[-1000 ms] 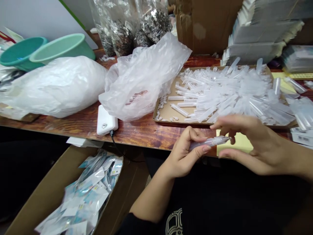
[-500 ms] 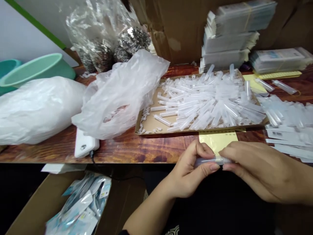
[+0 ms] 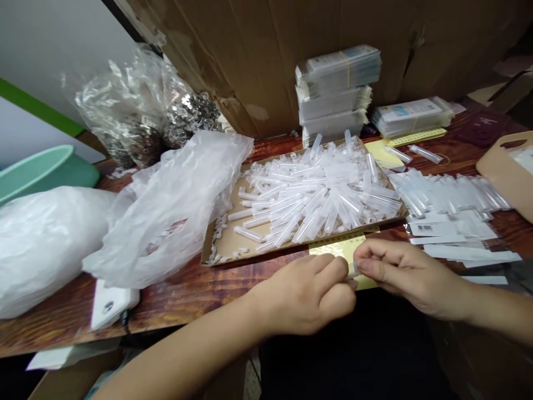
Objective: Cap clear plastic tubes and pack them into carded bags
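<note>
Close together at the table's front edge, both hands are closed on one clear plastic tube (image 3: 353,271). Only a short piece of it shows between them. My left hand (image 3: 310,291) has its fingers curled round the tube, back of the hand up, hiding most of it. With thumb and fingers, my right hand (image 3: 400,275) pinches the tube's right end. Beneath the hands lies a yellow sticker sheet (image 3: 335,249). Just beyond, a shallow cardboard tray (image 3: 225,250) holds a heap of similar tubes (image 3: 308,191) and small white pieces (image 3: 216,236).
White plastic bags (image 3: 166,205) lie left of the tray, near a white box with a cable (image 3: 112,303). Tubes in rows (image 3: 453,194) and paper strips (image 3: 466,253) lie right. Banded stacks of packs (image 3: 337,94) stand behind; a beige basket (image 3: 503,172) sits far right.
My view has shifted right and tilted. My left hand has turned over, knuckles up, and now covers most of the tube. My right hand has turned so that its thumb shows.
</note>
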The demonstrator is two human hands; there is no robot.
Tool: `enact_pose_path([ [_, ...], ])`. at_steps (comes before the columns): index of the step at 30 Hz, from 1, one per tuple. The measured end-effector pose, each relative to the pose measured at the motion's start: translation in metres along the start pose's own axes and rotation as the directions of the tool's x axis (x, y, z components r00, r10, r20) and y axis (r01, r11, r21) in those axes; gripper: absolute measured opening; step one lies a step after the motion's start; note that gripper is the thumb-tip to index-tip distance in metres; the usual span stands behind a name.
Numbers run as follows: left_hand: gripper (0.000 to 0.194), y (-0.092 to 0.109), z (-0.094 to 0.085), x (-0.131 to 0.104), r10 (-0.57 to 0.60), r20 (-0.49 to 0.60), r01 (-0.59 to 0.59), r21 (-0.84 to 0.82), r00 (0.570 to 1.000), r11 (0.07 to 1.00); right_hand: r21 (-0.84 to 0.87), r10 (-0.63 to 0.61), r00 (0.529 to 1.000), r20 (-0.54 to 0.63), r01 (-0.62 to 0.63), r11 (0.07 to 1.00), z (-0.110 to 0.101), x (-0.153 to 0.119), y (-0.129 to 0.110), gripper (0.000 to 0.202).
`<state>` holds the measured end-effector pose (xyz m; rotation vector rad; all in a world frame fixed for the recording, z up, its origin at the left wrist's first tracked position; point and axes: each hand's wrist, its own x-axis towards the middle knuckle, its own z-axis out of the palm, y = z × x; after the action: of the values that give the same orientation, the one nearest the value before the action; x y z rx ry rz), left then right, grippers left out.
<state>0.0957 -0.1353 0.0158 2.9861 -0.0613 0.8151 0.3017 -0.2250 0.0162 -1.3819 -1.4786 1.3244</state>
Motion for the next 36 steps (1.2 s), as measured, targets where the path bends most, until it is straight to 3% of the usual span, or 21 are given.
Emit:
enact_pose_path([
  [3,0.016,-0.001,0.005,-0.006,0.050,0.056,-0.049,-0.023,0.997,0.999,-0.028,0.018,0.999,0.041,-0.017,0.999,0.006,-0.002,0.012,0.055],
  [5,0.006,-0.004,0.006,-0.010,-0.024,-0.025,0.022,-0.065,0.999,0.998,-0.252,-0.115,0.993,-0.009,0.109,0.962,0.001,0.000,0.012,0.052],
  [6,0.012,-0.006,0.006,-0.011,-0.095,-0.107,0.088,-0.068,0.990,0.994,-0.373,-0.197,0.980,-0.037,0.169,0.912,-0.004,0.003,0.009,0.049],
  [7,0.023,-0.008,0.005,-0.013,-0.175,-0.209,0.168,-0.052,0.962,0.984,-0.475,-0.275,0.959,-0.066,0.212,0.854,-0.010,0.007,0.004,0.047],
  [9,0.044,-0.013,0.002,-0.015,-0.324,-0.413,0.360,0.010,0.851,0.933,-0.619,-0.407,0.901,-0.150,0.235,0.749,-0.024,0.021,-0.012,0.046],
  [11,0.054,-0.017,0.000,-0.018,-0.422,-0.539,0.532,0.059,0.729,0.845,-0.715,-0.497,0.829,-0.258,0.182,0.675,-0.037,0.040,-0.030,0.052],
  [12,0.054,-0.019,0.000,-0.019,-0.459,-0.562,0.593,0.070,0.688,0.802,-0.754,-0.516,0.803,-0.299,0.133,0.644,-0.042,0.050,-0.039,0.056],
  [14,0.049,-0.020,0.002,-0.023,-0.511,-0.544,0.656,0.100,0.666,0.748,-0.810,-0.475,0.812,-0.341,0.003,0.586,-0.049,0.068,-0.050,0.062],
  [17,0.040,-0.021,0.012,-0.027,-0.566,-0.450,0.684,0.149,0.690,0.714,-0.860,-0.356,0.860,-0.366,-0.168,0.481,-0.055,0.076,-0.045,0.066],
  [20,0.045,-0.027,0.026,-0.031,-0.628,-0.357,0.703,0.133,0.692,0.699,-0.872,-0.419,0.812,-0.406,-0.208,0.443,-0.051,0.056,-0.012,0.065],
  [22,0.054,-0.033,0.036,-0.032,-0.675,-0.278,0.723,0.125,0.683,0.680,-0.873,-0.516,0.751,-0.411,-0.161,0.461,-0.043,0.035,0.018,0.057],
  [25,0.062,-0.042,0.047,-0.029,-0.767,-0.110,0.773,0.161,0.632,0.614,-0.895,-0.698,0.653,-0.295,0.068,0.441,-0.026,0.016,0.059,0.040],
  [28,0.063,-0.045,0.054,-0.026,-0.804,-0.011,0.785,0.225,0.594,0.577,-0.858,-0.759,0.609,-0.231,0.241,0.454,-0.016,0.018,0.081,0.026],
  [31,0.062,-0.043,0.056,-0.028,-0.797,-0.018,0.776,0.244,0.604,0.582,-0.832,-0.779,0.572,-0.257,0.280,0.480,-0.016,0.024,0.083,0.024],
  [36,0.065,-0.048,0.058,-0.043,-0.787,-0.155,0.802,0.155,0.597,0.578,-0.820,-0.833,0.512,-0.210,0.372,0.436,-0.021,0.019,0.080,0.023],
])
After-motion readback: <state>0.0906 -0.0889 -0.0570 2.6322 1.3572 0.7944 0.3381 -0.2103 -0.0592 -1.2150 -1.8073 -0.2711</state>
